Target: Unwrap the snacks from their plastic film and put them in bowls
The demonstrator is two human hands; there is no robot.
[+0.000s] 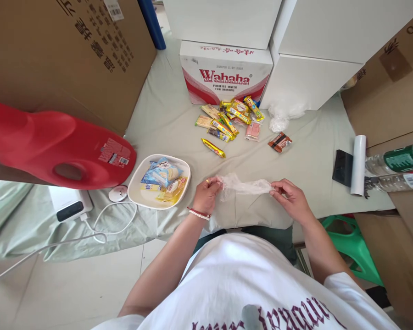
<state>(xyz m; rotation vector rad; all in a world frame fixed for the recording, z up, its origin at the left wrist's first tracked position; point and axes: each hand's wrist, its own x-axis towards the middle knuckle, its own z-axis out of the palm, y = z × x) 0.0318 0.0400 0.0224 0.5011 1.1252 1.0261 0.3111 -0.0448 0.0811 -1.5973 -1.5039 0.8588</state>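
Observation:
A thin clear plastic bag (246, 185) is stretched between both hands just above the grey-green cloth (165, 119). My left hand (206, 195), with a bead bracelet on the wrist, pinches its left end. My right hand (291, 198) pinches the right end. To the left of my left hand stands a white square plate (134, 188) holding a few snack packets (163, 176). Farther back lies a heap of yellow snack bars (229, 119), with a pink packet (253, 130) and a brown packet (280, 142) beside it.
A red jug (55, 146) lies at the left over a white power bank (70, 204) with cable. A Wahaha carton (225, 73), white boxes and brown cartons ring the cloth. Crumpled plastic (282, 117), a black object (342, 167), a white roll (359, 165), bottles (395, 158) and a green stool (354, 247) sit right.

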